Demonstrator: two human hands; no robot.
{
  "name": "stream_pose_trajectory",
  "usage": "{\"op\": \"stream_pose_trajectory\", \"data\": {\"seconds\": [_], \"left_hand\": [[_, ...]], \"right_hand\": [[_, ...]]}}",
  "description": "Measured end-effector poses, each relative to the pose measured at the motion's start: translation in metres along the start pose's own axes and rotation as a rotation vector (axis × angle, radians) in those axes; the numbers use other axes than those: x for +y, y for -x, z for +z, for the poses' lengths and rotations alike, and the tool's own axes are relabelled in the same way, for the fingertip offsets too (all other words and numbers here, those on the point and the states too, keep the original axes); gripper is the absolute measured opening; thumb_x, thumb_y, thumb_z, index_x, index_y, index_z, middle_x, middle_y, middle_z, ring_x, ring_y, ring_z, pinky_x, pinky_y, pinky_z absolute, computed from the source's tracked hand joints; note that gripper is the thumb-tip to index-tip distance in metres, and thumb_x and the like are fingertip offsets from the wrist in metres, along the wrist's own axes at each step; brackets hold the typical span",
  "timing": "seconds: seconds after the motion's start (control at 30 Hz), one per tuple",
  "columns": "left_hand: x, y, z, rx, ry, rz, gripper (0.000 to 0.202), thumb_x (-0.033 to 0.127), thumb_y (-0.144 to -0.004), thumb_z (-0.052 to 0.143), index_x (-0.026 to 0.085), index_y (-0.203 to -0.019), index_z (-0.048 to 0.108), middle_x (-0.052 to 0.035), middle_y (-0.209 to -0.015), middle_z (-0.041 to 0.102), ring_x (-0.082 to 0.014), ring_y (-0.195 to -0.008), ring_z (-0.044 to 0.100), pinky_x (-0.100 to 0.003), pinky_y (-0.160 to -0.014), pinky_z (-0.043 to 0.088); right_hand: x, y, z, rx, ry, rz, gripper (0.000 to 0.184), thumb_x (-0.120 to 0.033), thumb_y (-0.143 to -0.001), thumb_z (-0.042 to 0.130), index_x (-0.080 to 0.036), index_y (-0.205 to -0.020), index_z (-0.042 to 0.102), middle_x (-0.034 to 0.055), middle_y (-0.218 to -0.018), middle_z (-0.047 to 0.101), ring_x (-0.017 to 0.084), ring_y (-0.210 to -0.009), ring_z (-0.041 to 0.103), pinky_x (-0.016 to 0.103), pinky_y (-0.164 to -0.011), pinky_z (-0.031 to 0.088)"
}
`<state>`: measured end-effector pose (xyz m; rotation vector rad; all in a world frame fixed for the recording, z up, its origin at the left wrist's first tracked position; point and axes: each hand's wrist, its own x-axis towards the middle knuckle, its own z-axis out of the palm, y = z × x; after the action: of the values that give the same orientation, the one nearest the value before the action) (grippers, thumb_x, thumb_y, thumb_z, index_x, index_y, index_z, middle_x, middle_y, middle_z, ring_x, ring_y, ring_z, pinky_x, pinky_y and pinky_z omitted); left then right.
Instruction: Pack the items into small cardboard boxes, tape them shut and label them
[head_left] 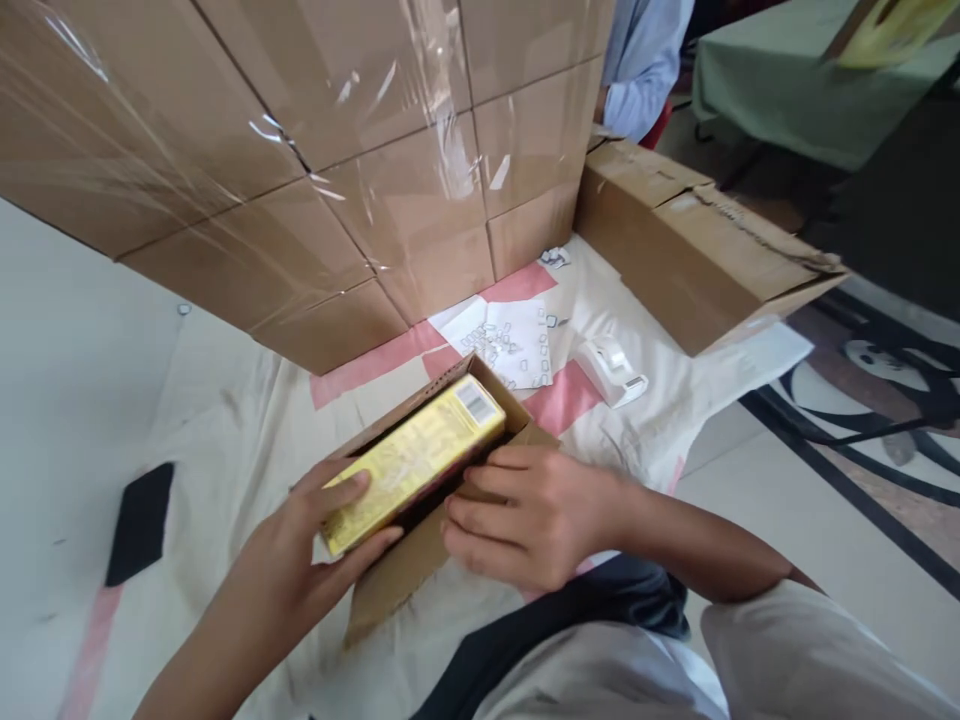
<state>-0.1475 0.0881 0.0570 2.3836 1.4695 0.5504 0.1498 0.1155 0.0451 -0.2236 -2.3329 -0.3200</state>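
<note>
A long yellow carton (pixel 412 460) with a barcode on its end lies tilted, partly inside an open small cardboard box (pixel 397 590). My left hand (pixel 315 550) grips the carton's near left end, thumb on one side and fingers on the other. Curled over the near wall of the cardboard box are the fingers of my right hand (pixel 525 515); their tips are partly hidden inside it. The box's near flap hangs outward toward my lap. Beneath the carton the inside of the box is dark, so its contents cannot be made out.
Stacked, film-wrapped cardboard boxes (pixel 405 200) form a wall ahead. On the cloth (pixel 247 490) lie paper sheets with small stickers (pixel 517 345), a white tape dispenser (pixel 611 370) and a black phone-like slab (pixel 141 525). A larger carton (pixel 675 260) stands right; a person's sleeve (pixel 645 70) shows behind.
</note>
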Motion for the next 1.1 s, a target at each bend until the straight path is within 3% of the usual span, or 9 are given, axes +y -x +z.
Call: {"op": "stream_pose_trajectory", "data": {"seconds": [0.1,0.27,0.43,0.6,0.7,0.8,0.93,1.03,1.1], "left_hand": [[-0.006,-0.005,0.016,-0.102,-0.056,0.120,0.071,0.048,-0.082,0.069,0.065,-0.145,0.042,0.0053,-0.126,0.074,-0.0339,-0.111,0.073,-0.059,-0.094,0.061],[-0.004,-0.001,0.022,-0.221,-0.179,0.212,0.073,0.047,-0.092,0.055,0.054,-0.158,0.025,0.0008,-0.116,0.077,-0.0297,-0.101,0.073,-0.054,-0.096,0.055],[0.014,0.018,0.017,-0.114,-0.235,0.295,0.082,0.046,-0.089,0.057,0.053,-0.159,0.014,-0.0043,-0.108,0.073,-0.0314,-0.097,0.070,-0.052,-0.085,0.054],[0.016,0.036,0.014,0.084,-0.195,0.291,0.073,0.041,-0.086,0.056,0.061,-0.153,0.032,-0.0061,-0.099,0.068,-0.0344,-0.093,0.064,-0.055,-0.080,0.046],[0.017,0.041,0.010,0.143,-0.141,0.273,0.063,0.036,-0.088,0.056,0.062,-0.144,0.046,-0.0039,-0.097,0.067,-0.0322,-0.090,0.063,-0.054,-0.082,0.041],[0.017,0.044,0.007,0.197,-0.135,0.310,0.044,0.031,-0.090,0.058,0.050,-0.128,0.064,-0.0033,-0.094,0.067,-0.0289,-0.086,0.062,-0.050,-0.083,0.038],[0.012,0.048,0.014,0.283,-0.158,0.358,0.027,0.028,-0.092,0.061,0.035,-0.117,0.068,-0.0050,-0.098,0.063,-0.0257,-0.090,0.060,-0.046,-0.085,0.038],[0.006,0.050,0.027,0.232,-0.017,0.278,0.030,0.041,-0.099,0.053,0.035,-0.125,0.066,-0.0079,-0.119,0.060,-0.0281,-0.108,0.059,-0.046,-0.094,0.044],[0.005,0.049,0.032,0.158,0.145,0.201,0.047,0.057,-0.103,0.033,0.036,-0.132,0.063,-0.0092,-0.134,0.057,-0.0324,-0.123,0.057,-0.050,-0.101,0.046]], "right_hand": [[-0.011,0.001,-0.005,0.008,0.008,-0.045,0.013,-0.024,-0.098,0.065,-0.016,-0.094,0.075,0.0021,-0.083,0.071,0.012,-0.067,0.061,0.028,-0.059,0.043],[-0.020,-0.008,-0.028,-0.215,-0.087,0.083,0.026,-0.034,-0.105,0.057,-0.017,-0.093,0.072,0.0013,-0.084,0.072,0.015,-0.075,0.061,0.031,-0.060,0.038],[0.026,-0.013,-0.051,-0.518,-0.366,0.374,0.054,-0.061,-0.104,0.046,-0.015,-0.094,0.072,0.0074,-0.088,0.074,0.022,-0.101,0.062,0.033,-0.079,0.043],[0.061,-0.003,-0.033,-0.722,-0.403,0.277,0.052,-0.059,-0.107,0.040,-0.020,-0.126,0.068,0.0113,-0.122,0.073,0.032,-0.138,0.044,0.045,-0.100,0.037],[0.052,0.004,-0.021,-0.713,-0.246,0.151,0.057,-0.060,-0.105,0.043,-0.015,-0.134,0.061,0.0145,-0.110,0.074,0.035,-0.128,0.046,0.050,-0.102,0.035],[0.040,0.005,-0.020,-0.690,-0.159,0.010,0.051,-0.051,-0.106,0.041,-0.009,-0.126,0.061,0.0143,-0.089,0.071,0.032,-0.109,0.051,0.049,-0.096,0.038],[0.035,0.001,-0.032,-0.533,-0.224,-0.169,0.034,-0.033,-0.106,0.040,-0.011,-0.120,0.062,0.0156,-0.103,0.068,0.029,-0.107,0.052,0.046,-0.097,0.040],[0.034,0.009,-0.040,-0.360,-0.392,-0.050,0.044,-0.040,-0.108,0.037,-0.009,-0.129,0.059,0.0191,-0.120,0.064,0.028,-0.118,0.052,0.042,-0.105,0.041],[0.032,0.023,-0.038,-0.312,-0.554,0.072,0.054,-0.048,-0.109,0.034,-0.008,-0.140,0.054,0.0207,-0.131,0.062,0.027,-0.126,0.053,0.041,-0.109,0.041]]}}
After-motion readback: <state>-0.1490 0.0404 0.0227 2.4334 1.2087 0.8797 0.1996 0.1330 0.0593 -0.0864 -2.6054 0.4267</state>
